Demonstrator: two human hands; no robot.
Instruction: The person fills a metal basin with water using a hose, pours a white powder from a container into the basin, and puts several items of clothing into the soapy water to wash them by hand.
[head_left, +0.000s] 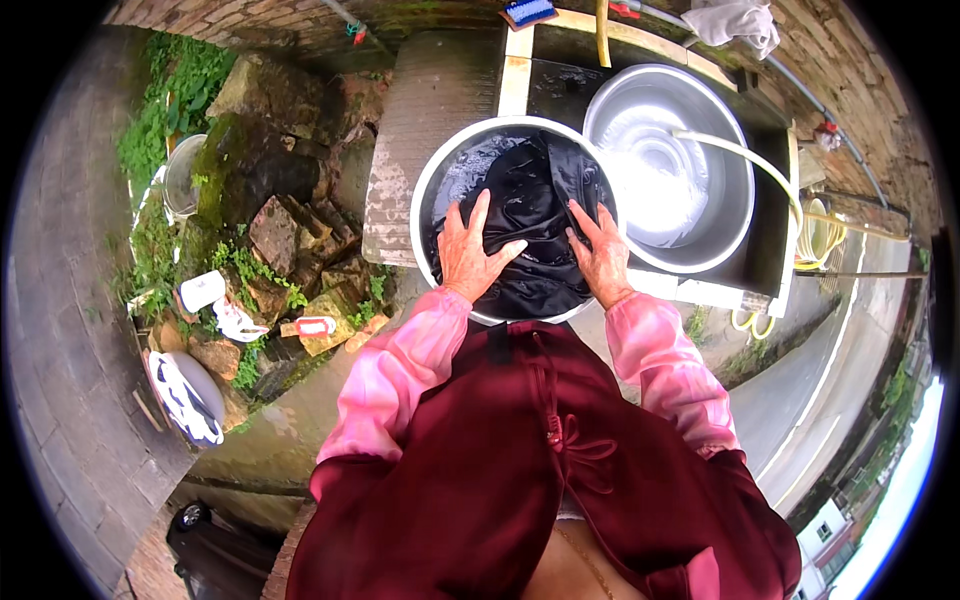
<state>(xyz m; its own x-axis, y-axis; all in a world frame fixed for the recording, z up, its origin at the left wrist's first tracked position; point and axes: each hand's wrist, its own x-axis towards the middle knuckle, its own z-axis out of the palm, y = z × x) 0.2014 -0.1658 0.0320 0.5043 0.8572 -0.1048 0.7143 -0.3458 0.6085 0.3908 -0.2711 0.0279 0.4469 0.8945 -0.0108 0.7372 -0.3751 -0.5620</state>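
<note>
A soaked black garment (525, 262) lies bunched in a round metal basin (421, 225) with water around it. My left hand (471, 251) rests on the cloth at the basin's left side, fingers and thumb spread apart. On the right, my right hand (601, 259) touches the cloth close to a raised, smooth fold (571, 169), also with its fingers apart. Part of the garment is hidden under both hands. Beside this basin stands a larger aluminium basin (742, 202), where a pale hose (739, 148) reaches over the rim above shallow water.
A ridged concrete washboard slab (427, 97) lies left of the basin. A blue-bristled scrubbing brush (529, 12) sits on the far ledge. Rough stones (277, 232) are piled at left, with a red-and-white brush (315, 326) on them. Coiled hose (821, 236) hangs at right.
</note>
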